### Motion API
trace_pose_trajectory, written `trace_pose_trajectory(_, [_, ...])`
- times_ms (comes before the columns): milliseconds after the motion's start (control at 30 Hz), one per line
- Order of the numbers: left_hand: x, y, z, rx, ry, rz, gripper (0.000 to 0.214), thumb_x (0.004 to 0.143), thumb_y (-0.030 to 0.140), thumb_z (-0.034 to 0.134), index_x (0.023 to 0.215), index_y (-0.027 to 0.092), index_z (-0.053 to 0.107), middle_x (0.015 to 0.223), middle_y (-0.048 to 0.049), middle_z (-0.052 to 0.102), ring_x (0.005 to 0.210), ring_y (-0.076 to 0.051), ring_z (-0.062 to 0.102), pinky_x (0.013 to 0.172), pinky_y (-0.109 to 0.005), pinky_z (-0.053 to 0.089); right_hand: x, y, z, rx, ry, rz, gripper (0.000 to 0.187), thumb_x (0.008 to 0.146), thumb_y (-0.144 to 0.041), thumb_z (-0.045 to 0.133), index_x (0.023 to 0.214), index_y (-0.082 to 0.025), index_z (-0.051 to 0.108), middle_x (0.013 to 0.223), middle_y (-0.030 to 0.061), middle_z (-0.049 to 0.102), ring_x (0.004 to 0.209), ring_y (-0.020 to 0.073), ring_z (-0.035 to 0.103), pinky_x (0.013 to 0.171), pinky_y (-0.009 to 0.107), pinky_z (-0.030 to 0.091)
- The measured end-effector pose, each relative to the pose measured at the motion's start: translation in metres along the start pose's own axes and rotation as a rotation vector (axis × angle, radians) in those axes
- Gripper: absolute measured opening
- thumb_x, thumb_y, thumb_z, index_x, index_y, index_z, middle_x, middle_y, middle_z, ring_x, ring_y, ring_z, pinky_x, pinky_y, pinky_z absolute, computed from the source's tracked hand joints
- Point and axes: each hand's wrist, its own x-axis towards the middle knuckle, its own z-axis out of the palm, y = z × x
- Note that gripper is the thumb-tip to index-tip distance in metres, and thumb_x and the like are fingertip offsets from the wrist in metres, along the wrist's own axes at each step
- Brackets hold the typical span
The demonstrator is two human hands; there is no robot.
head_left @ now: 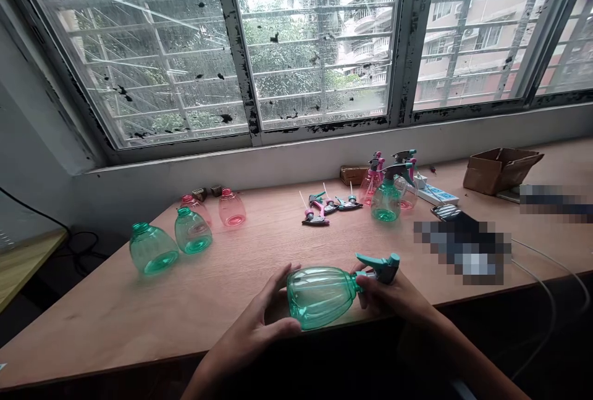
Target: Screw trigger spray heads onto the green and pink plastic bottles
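Note:
A clear green spray bottle (319, 294) lies on its side near the front edge of the wooden table (139, 307). My left hand (259, 326) wraps round the bottle's base end. My right hand (393, 295) grips the neck, where a teal spray head (382, 266) sits on the bottle. Both hands are closed on it.
Two capless green bottles (152, 249) and two pink ones (230, 207) stand at the left. Loose spray heads (324, 207) lie mid-table. Assembled green and pink sprayers (389, 193) stand behind them. A cardboard box (498, 168) and a power strip (435, 193) sit at the right. Windows run behind.

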Motion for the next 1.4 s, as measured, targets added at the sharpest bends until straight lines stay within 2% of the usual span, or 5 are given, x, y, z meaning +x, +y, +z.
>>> trace_pose_trajectory(300, [-0.0016,-0.0008,0.0002,0.132,0.052,0.021,0.086,0.084,0.03,0.076,0.154,0.04,0.027,0.163,0.0034,0.03,0.15,-0.029,0.025,0.125,-0.048,0.02,-0.0016,-0.0013,0.0011,-0.017,0.029,-0.014,0.044,0.083,-0.056,0.073,0.094,-0.014,0.065,0.057,0.0019,0.069,0.043,0.0111,0.056,0.043,0.021,0.042])
trace_pose_trajectory(500, [-0.0004,0.0001,-0.0001,0.026,0.046,-0.012,0.067,0.094,0.037,0.063,0.153,0.036,0.031,0.164,0.0015,0.029,0.147,-0.029,0.034,0.122,-0.049,0.028,-0.0005,0.0006,0.0003,-0.021,0.005,-0.017,0.045,0.083,-0.057,0.073,0.095,-0.014,0.065,0.057,0.0019,0.069,0.042,0.0109,0.056,0.042,0.021,0.041])
trace_pose_trajectory(800, [0.0008,-0.0062,0.0029,0.06,0.089,0.002,0.083,0.084,0.022,0.076,0.152,0.036,0.029,0.16,-0.003,0.037,0.142,-0.027,0.042,0.118,-0.044,0.038,-0.0021,-0.0006,0.0004,-0.009,0.02,-0.004,0.044,0.083,-0.056,0.073,0.095,-0.015,0.065,0.058,0.0019,0.07,0.042,0.0112,0.056,0.043,0.021,0.041])
trace_pose_trajectory(1067, [0.0003,0.0008,0.0007,-0.002,0.046,-0.008,0.063,0.096,0.045,0.058,0.152,0.032,0.033,0.162,-0.0046,0.033,0.143,-0.031,0.039,0.117,-0.048,0.036,-0.0012,-0.0008,0.0008,-0.009,0.01,-0.005,0.045,0.082,-0.057,0.073,0.099,-0.016,0.063,0.059,0.0012,0.07,0.042,0.0119,0.055,0.043,0.022,0.041])
trace_pose_trajectory(1400, [0.0034,-0.0003,0.003,-0.042,0.06,0.051,0.077,0.084,0.022,0.077,0.146,0.04,0.034,0.158,-0.0028,0.038,0.138,-0.028,0.046,0.114,-0.046,0.041,-0.0005,-0.0028,0.0006,-0.028,-0.001,-0.027,0.045,0.083,-0.058,0.071,0.098,-0.016,0.064,0.059,0.0017,0.069,0.042,0.013,0.056,0.043,0.024,0.039])
